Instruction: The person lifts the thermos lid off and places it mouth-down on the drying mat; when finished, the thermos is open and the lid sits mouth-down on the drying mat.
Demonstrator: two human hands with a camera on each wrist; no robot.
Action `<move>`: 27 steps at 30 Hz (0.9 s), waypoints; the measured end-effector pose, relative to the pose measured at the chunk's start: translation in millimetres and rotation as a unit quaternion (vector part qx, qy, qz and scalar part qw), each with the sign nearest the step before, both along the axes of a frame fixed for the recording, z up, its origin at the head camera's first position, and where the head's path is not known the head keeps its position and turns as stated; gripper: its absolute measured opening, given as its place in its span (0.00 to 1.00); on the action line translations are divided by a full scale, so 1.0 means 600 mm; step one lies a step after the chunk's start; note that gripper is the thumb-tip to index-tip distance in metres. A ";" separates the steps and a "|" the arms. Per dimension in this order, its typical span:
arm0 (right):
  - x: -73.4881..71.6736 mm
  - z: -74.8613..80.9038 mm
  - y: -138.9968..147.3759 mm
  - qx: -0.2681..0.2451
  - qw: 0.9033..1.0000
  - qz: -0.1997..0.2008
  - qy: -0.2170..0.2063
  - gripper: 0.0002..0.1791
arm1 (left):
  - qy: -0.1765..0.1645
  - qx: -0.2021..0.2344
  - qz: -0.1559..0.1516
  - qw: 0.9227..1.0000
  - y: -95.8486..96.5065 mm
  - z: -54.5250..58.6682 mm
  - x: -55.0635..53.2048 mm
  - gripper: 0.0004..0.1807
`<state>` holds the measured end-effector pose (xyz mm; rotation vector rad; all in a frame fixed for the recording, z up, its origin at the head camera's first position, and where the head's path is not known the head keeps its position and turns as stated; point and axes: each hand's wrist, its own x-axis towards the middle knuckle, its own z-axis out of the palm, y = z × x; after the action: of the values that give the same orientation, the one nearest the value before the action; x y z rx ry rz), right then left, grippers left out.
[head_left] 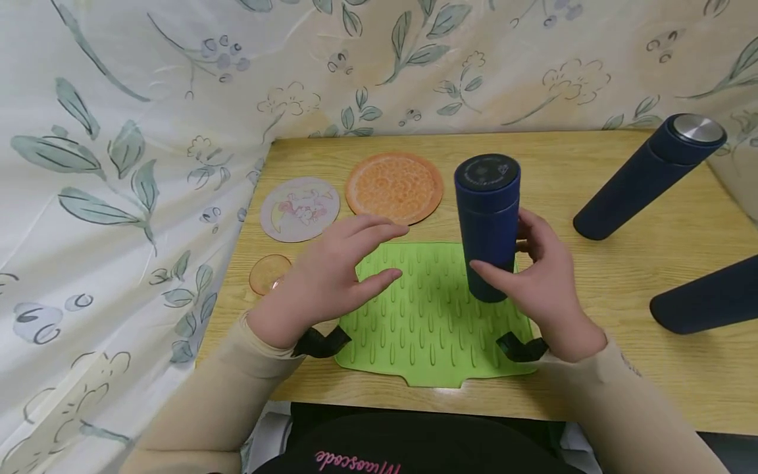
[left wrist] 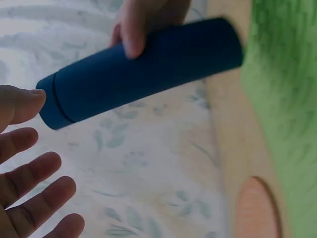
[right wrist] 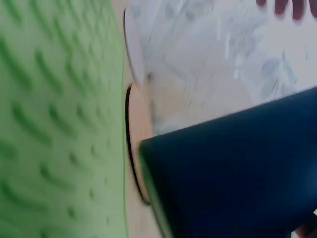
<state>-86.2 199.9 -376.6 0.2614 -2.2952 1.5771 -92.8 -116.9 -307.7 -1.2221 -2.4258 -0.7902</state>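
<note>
Slippage is perhaps threatening the blue bottle (head_left: 488,227), which the right hand (head_left: 547,283) is gripping with curled fingers above the green mat (head_left: 408,316), since the left hand (head_left: 331,271), fingers spread and holding nothing, is giving no support should that grip loosen.

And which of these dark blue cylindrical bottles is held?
The dark-topped blue bottle over the green textured mat, gripped by the right hand; no hand touches the silver-topped bottle or the bottle cut by the head view's right edge.
</note>
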 end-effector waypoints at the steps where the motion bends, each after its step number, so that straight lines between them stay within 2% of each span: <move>1: 0.011 0.003 -0.005 0.015 1.000 0.017 0.005 0.49 | 0.004 0.002 -0.004 1.000 0.000 0.010 -0.001 0.29; 4: 0.037 0.010 -0.014 0.064 0.996 0.059 0.013 0.50 | 0.013 0.005 -0.020 1.000 0.002 0.041 -0.007 0.30; 6: 0.047 0.012 -0.018 0.098 0.992 0.079 0.020 0.50 | 0.004 -0.001 -0.036 0.999 0.003 0.060 -0.010 0.31; 9: 0.056 0.013 -0.021 0.144 0.984 0.104 0.024 0.50 | -0.033 -0.028 -0.069 0.997 0.003 0.082 -0.010 0.36; 11: 0.060 0.012 -0.022 0.169 0.978 0.118 0.026 0.51 | -0.063 -0.054 -0.091 0.992 0.004 0.090 -0.008 0.39; 14: 0.064 0.013 -0.023 0.198 0.970 0.140 0.027 0.52 | -0.099 -0.094 -0.121 0.983 0.005 0.091 -0.005 0.42; 16: 0.066 0.013 -0.024 0.212 0.965 0.153 0.029 0.52 | -0.111 -0.106 -0.137 0.979 0.005 0.088 -0.004 0.41; 20: 0.067 0.014 -0.028 0.231 0.957 0.170 0.034 0.52 | -0.118 -0.105 -0.150 0.976 0.000 0.079 -0.003 0.37; 24: 0.066 0.016 -0.032 0.250 0.951 0.178 0.033 0.51 | -0.136 -0.094 -0.139 0.976 -0.008 0.072 -0.002 0.35; 27: 0.064 0.018 -0.036 0.264 0.947 0.181 0.030 0.51 | -0.149 -0.089 -0.096 0.980 -0.010 0.065 0.001 0.34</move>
<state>-47.7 178.5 -366.0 0.8943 -2.6921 1.0312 -92.2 -122.7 -268.6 -1.5223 -2.6942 -0.8800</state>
